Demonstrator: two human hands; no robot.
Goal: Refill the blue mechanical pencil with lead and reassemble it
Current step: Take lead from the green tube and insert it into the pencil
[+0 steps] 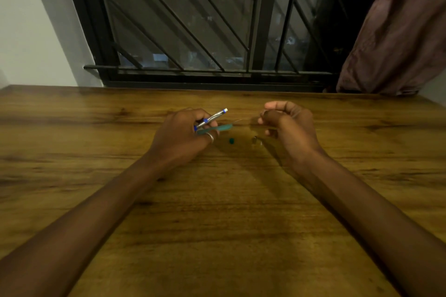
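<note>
My left hand [183, 135] grips the blue and silver mechanical pencil [212, 117], whose open end points up and to the right. The same hand also holds a teal lead case [216, 128] under the pencil. My right hand [287, 125] is curled to the right of them, and a thin lead [237, 121] sticks out leftward from its pinched fingers toward the pencil, with a gap between them. On the wooden table [217, 200] between my hands lie a small teal cap [231, 141] and a small metal pencil cap [256, 140].
The table's far edge meets a dark window with black bars [193, 31]. A brown curtain [395, 38] hangs at the back right, and a white wall [31, 31] stands at the back left.
</note>
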